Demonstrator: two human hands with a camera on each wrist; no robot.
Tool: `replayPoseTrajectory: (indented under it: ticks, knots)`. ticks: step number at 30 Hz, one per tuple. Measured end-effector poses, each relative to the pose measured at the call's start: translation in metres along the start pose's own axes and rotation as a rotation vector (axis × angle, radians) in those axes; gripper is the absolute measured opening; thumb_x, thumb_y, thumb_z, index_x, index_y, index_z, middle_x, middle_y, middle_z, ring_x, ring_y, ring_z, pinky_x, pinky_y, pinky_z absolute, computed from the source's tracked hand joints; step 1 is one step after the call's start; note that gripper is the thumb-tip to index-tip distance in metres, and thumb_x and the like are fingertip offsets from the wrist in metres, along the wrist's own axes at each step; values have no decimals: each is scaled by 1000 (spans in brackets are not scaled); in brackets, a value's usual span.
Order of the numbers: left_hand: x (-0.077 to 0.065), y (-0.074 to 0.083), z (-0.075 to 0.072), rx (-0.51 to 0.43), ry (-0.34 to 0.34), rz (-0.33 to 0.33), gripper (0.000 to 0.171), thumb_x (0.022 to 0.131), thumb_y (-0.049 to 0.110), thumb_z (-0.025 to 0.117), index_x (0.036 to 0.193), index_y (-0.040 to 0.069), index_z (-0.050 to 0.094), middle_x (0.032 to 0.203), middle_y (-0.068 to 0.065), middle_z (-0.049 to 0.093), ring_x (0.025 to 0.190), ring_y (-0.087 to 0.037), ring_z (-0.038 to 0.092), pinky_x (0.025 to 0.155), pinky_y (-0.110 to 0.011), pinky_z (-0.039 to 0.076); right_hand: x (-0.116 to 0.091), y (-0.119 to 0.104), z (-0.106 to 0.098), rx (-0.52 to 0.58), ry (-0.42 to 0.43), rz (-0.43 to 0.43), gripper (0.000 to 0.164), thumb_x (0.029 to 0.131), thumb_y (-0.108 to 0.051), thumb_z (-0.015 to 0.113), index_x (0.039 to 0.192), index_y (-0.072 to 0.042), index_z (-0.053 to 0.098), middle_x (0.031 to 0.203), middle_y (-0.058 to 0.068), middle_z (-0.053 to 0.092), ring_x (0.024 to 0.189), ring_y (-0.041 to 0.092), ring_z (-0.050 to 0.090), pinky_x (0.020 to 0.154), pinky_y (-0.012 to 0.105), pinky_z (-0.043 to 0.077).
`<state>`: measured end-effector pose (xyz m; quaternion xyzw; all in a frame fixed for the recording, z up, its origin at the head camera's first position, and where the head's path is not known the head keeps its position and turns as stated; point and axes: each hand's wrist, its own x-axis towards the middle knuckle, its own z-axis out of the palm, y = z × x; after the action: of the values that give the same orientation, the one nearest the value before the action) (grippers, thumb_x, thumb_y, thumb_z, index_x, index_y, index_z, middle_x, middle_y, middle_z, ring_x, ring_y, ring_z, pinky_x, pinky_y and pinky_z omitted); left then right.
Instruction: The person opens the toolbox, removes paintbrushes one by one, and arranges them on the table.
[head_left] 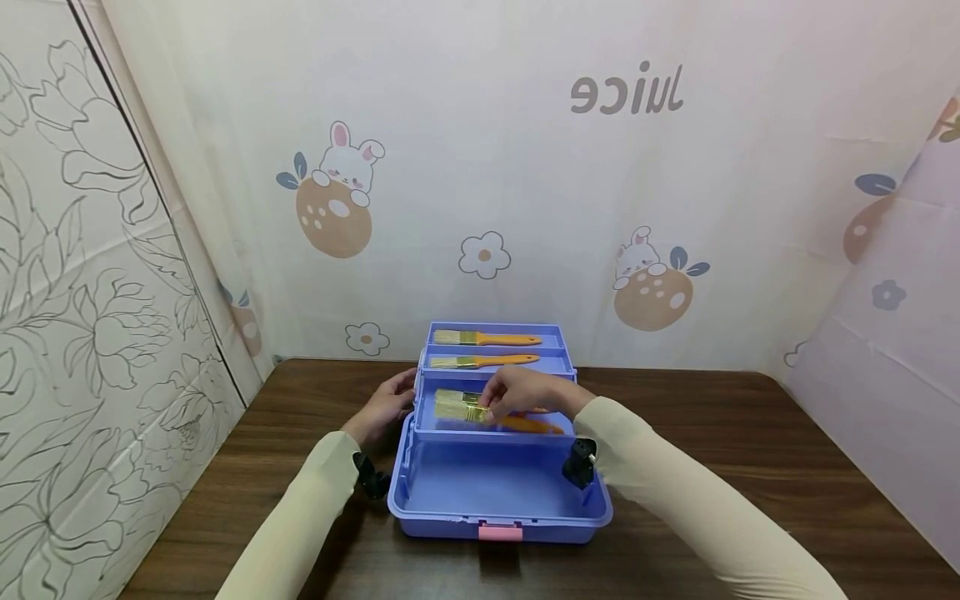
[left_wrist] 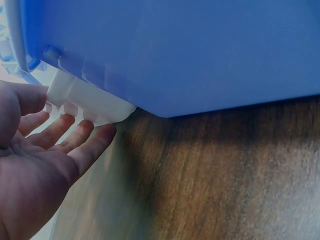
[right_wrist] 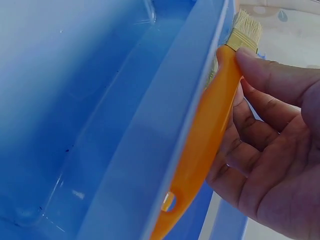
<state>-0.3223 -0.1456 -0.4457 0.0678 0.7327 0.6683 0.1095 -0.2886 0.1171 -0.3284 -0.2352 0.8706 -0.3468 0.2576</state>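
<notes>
My right hand (head_left: 525, 390) pinches a paintbrush (right_wrist: 215, 115) with an orange handle and pale bristles, thumb on the metal band. The brush lies along the front edge of the lowest tray (head_left: 472, 433) of a blue-purple toolbox (head_left: 442, 525). Another paintbrush (head_left: 450, 396) shows behind it, partly hidden by my fingers. Single paintbrushes lie in the top tray (head_left: 487, 339) and middle tray (head_left: 483, 362). At the toolbox's left side, my left hand (head_left: 386, 404) touches a white part (left_wrist: 95, 97) with extended fingertips, the palm turned up in the left wrist view.
The toolbox stands open on a dark wooden table (head_left: 690, 450), its trays stepped up toward the back. Its bottom compartment (head_left: 487, 479) is bare, and a pink latch (head_left: 500, 532) sits at the front. Printed curtains (head_left: 495, 167) hang behind the table.
</notes>
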Motion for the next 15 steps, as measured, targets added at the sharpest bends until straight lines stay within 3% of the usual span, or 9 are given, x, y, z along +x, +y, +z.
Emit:
replayPoseTrajectory:
  ticks: [5, 15]
  knots:
    - [-1, 1, -1, 18, -15, 23, 50, 101, 9, 42, 147, -2, 26, 138, -24, 42, 120, -35, 48, 95, -46, 45, -1, 0, -5, 8, 27, 5, 9, 84, -8, 72, 92, -4, 70, 71, 2, 56, 56, 14, 42, 51, 23, 34]
    - [5, -1, -2, 20, 21, -29, 48, 101, 6, 41, 148, 3, 29, 141, -21, 41, 124, -36, 45, 98, -50, 41, -10, 0, -14, 14, 73, 16, 10, 85, -10, 72, 93, -5, 70, 75, 3, 59, 60, 18, 45, 50, 24, 35]
